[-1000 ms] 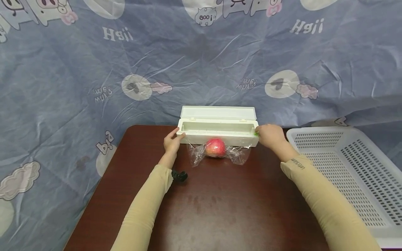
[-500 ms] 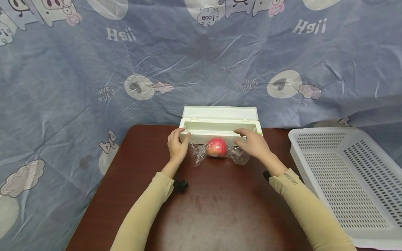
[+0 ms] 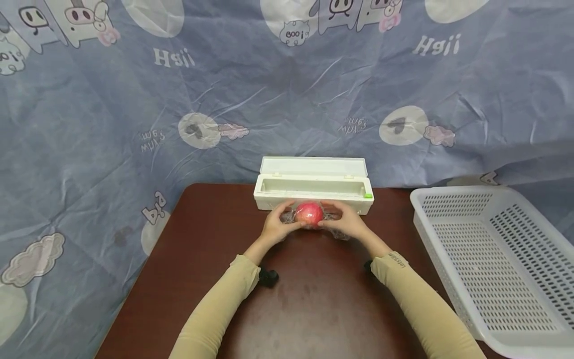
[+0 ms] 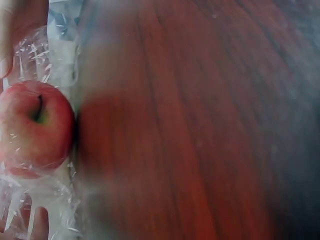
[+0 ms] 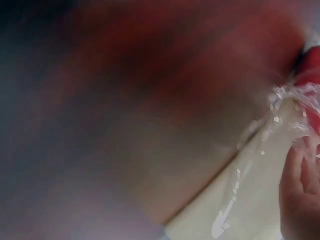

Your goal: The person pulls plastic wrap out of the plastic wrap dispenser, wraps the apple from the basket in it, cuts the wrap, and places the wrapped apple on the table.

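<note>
A red apple [image 3: 308, 214] in crinkled clear film [image 4: 30, 190] sits on the table against the front of a long white box [image 3: 269, 202]. From one side my left hand [image 3: 275, 225] holds the apple, thumb at its front and forefinger behind. On the opposite side my right hand [image 3: 347, 222] holds it in the same way, thumb close to the other. The left wrist view shows the apple's stem through the film, with fingers [image 4: 40, 224] under the loose film. Fingertips [image 5: 297, 150] touch film in the right wrist view. Some fingers are hidden.
The box's lid [image 3: 314, 166] stands raised at the back, and a small green piece [image 3: 367, 196] is at its right end. A light grey perforated basket [image 3: 426, 234] stands right of the hands. A printed blue cloth [image 3: 287, 99] hangs behind the brown table [image 3: 305, 309].
Both hands have left the box and moved inward to the apple, and now cup it from either side. The right hand came from the box's right end. The box stays in place.
</note>
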`<state>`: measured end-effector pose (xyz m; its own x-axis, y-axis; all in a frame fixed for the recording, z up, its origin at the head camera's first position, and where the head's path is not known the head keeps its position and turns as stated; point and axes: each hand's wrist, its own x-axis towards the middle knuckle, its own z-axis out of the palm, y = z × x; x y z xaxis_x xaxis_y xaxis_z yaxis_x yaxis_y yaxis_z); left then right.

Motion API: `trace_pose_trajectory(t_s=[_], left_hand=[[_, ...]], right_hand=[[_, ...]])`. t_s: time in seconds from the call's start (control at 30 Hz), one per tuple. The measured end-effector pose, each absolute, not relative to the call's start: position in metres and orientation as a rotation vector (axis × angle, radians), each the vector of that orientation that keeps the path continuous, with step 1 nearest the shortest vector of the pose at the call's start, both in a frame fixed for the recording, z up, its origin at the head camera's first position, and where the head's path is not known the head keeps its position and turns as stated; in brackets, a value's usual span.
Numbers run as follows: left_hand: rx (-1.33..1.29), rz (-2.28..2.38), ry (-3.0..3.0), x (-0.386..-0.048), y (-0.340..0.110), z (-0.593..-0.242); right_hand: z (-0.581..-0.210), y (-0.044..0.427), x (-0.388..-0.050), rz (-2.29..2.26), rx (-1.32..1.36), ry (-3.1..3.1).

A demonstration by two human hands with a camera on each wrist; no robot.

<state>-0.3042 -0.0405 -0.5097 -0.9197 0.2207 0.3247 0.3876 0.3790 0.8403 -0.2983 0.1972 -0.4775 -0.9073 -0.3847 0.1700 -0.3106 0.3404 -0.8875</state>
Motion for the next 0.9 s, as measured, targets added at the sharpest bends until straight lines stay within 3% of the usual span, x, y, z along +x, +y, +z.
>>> trace_pose_trajectory(t_s=[0.47, 0.9], left_hand=[[-0.519, -1.694, -2.529, -0.31, -0.036, -0.517], [-0.602, -1.677, -2.478, -0.295, -0.041, -0.519]], right_hand=[[-0.47, 0.181, -0.298, -1.767, -0.628, 2.351], [-0.465, 0.183, -0.283, -1.705, -0.662, 2.381]])
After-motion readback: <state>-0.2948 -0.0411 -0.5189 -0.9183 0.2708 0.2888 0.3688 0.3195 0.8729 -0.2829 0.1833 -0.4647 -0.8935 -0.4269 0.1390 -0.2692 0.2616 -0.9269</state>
